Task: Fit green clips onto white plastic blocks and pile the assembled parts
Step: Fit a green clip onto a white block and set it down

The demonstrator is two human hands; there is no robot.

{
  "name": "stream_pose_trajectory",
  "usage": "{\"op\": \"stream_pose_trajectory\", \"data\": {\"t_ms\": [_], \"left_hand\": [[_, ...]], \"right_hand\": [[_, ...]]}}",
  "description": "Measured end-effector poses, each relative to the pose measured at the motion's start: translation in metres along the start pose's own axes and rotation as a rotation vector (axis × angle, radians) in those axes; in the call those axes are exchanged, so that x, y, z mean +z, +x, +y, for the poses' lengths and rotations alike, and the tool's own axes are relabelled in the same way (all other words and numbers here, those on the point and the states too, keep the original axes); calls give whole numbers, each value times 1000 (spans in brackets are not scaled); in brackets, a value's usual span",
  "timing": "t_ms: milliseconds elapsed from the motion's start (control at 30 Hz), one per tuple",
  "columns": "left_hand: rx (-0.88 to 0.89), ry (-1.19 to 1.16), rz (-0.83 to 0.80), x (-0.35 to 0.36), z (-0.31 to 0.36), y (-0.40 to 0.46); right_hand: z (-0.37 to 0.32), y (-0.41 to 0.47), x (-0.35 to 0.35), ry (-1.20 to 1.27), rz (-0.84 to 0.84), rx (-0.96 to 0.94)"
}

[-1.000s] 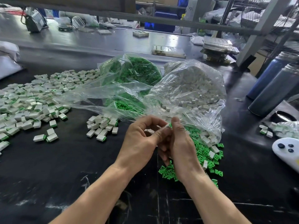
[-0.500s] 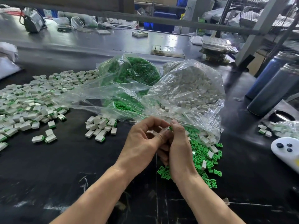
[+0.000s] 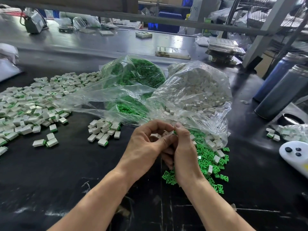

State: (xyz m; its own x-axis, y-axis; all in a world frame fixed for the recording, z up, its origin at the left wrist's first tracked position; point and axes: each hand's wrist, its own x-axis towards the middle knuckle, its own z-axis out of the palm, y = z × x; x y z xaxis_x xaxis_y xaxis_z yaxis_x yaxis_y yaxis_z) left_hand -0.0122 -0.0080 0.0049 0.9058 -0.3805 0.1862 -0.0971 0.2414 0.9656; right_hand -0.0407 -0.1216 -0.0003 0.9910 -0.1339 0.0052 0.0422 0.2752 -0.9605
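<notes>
My left hand (image 3: 146,147) and my right hand (image 3: 184,150) meet above the black table, fingertips together. Between them they pinch a white block (image 3: 168,132) with a green clip (image 3: 175,131) at its right end; most of both is hidden by the fingers. Loose green clips (image 3: 210,164) mixed with a few white blocks lie just right of my right hand. A small heap of assembled parts (image 3: 104,131) sits left of my left hand, and a big pile of assembled parts (image 3: 31,104) spreads at the far left.
Two clear plastic bags stand behind my hands: a bag of green clips (image 3: 136,75) and a bag of white blocks (image 3: 198,90). Two dark bottles (image 3: 281,90) stand at the right. A white controller (image 3: 295,155) lies at the right edge, beside a small bag of parts (image 3: 290,132).
Both hands stay together at the same spot, fingers shifting slightly on the block and clip. The view has drifted a little.
</notes>
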Motion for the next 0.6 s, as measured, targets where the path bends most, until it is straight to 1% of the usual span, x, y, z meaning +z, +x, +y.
{"op": "stream_pose_trajectory", "data": {"t_ms": [100,200,367,600], "left_hand": [[5,19,-5,1,1,-1],[3,62,17,3,0,-1],[1,98,87,6,-3,-1],[17,135,121,7,-7,-1]], "right_hand": [[0,1,0,-41,13,-40],[4,3,2,-116,66,-56],[9,6,6,-135,129,-37],[3,7,9,-196,212,-77]]}}
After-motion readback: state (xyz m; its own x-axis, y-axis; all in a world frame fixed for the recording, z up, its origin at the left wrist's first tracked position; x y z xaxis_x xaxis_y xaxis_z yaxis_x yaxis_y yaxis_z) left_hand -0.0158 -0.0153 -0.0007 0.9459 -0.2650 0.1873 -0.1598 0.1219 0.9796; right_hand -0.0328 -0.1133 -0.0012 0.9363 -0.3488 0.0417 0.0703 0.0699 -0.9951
